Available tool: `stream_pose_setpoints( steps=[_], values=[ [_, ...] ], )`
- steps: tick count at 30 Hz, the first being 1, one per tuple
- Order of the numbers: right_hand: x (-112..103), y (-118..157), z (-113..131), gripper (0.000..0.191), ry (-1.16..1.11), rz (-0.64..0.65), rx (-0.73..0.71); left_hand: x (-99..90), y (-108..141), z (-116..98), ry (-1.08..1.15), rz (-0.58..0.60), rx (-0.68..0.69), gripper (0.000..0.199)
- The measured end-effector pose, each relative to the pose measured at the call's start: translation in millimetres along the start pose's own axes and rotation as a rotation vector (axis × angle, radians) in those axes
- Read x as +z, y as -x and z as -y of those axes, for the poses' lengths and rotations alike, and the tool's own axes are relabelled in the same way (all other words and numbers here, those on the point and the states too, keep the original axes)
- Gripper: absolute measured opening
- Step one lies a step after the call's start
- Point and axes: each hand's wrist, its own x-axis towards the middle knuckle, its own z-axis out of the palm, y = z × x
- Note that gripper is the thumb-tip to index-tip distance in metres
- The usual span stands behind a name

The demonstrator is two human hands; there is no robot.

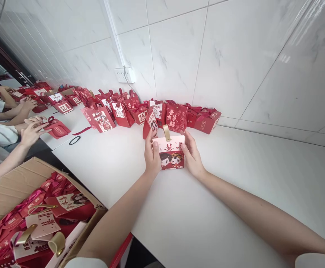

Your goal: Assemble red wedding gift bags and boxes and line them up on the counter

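Observation:
Between my two hands stands a small red and pale pink gift box with two cartoon faces on its front and a gold strap handle on top. My left hand grips its left side, thumb on the front. On the right side, my right hand holds it with the thumb near the upper corner. Both hands are closed on the box, just over the white table. Right behind it are a narrow red box and a flat-faced red box with white lettering.
A row of red gift boxes lines the tiled wall, below a socket. At lower left, an open carton holds many more boxes. Other people's hands work at the left around a red box. A black ring lies nearby.

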Motion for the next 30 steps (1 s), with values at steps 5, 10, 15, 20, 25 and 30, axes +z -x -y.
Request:
stream_pose_setpoints(
  steps=[5,10,15,20,25,30],
  values=[
    [4,7,4,0.059,0.047,0.063,0.004,5.2,10,-2,-0.005,0.069,-0.033,0.055],
    [4,6,6,0.065,-0.001,0.107,0.015,4.1,7,-1,0.109,0.132,-0.083,0.056],
    [1,2,6,0.072,-0.030,0.119,-0.006,2.5,6,-6,0.136,0.175,-0.101,0.057],
    [-6,-9,2,0.074,-0.003,0.121,-0.043,-3.4,0,-4,0.134,0.207,-0.028,0.054],
    [-24,-15,-24,0.061,0.061,0.105,0.106,-15.2,-14,27,0.067,0.268,-0.017,0.046],
    [-40,-18,-52,0.057,0.155,0.343,0.296,-12.5,-18,67,0.072,0.344,-0.310,0.041]
  ],
)
